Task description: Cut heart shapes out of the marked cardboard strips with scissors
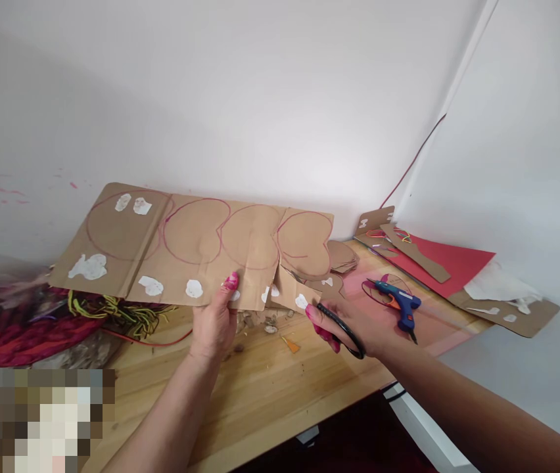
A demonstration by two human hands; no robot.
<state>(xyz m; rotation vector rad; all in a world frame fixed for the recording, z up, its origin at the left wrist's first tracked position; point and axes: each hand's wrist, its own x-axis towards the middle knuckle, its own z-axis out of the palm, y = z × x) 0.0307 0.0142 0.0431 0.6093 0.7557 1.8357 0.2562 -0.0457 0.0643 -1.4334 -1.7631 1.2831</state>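
A long sheet of brown cardboard [191, 263], marked with several rounded outlines in dark pink and dotted with white paper scraps, is held up above the wooden table. My left hand [218, 322] grips its lower edge near the middle, thumb on the front face. In my right hand [334, 325] is a pair of scissors [342, 325] with black handles, closed in my fingers. Their blades are hidden behind the sheet. A cut runs up from the lower edge beside the rightmost outline, and the flap there hangs bent.
On the table [270, 381], a blue glue gun [396, 302] lies to the right, near red paper [457, 253] and cardboard offcuts [418, 253]. Cut cardboard pieces [343, 256] are stacked behind the sheet. Dark red and green yarn work [38, 335] is at the left; walls stand behind.
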